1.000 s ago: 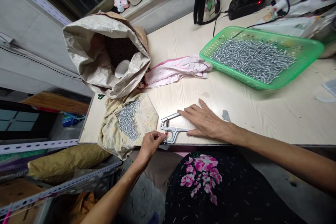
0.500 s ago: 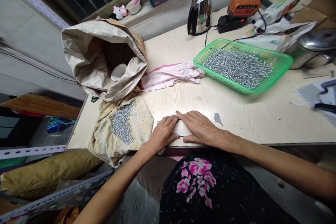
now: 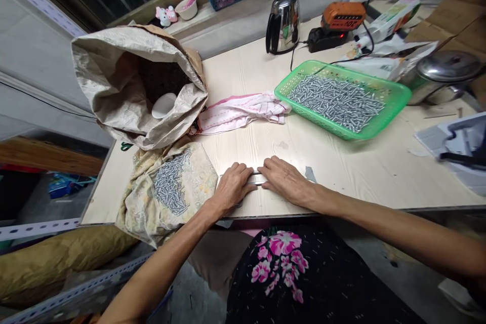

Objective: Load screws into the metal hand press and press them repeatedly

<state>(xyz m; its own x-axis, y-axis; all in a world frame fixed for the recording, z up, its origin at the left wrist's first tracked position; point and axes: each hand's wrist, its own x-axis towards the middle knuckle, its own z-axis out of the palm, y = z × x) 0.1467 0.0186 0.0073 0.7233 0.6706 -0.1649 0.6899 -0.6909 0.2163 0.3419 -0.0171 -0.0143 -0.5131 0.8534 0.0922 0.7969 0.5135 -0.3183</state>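
My left hand and my right hand rest on the tabletop, fingers bent and closed on a narrow metal piece that bridges the gap between them. Two parallel silvery edges of it show; both hands cover the rest, so its exact kind is unclear. To the left, a patterned yellowish cloth holds a pile of small metal pins. More of these pins fill a green plastic basket at the right. A grey scrap lies just beyond my right wrist.
A large open paper sack with a white scoop-like dish inside stands at the left. Behind my hands lies a pink-and-white towel. Farther back are a steel kettle and an orange battery on a charger.
My hands have shifted slightly away from the table's front edge, and the fingers now line up along both sides of the metal piece. The camera view has moved a little.
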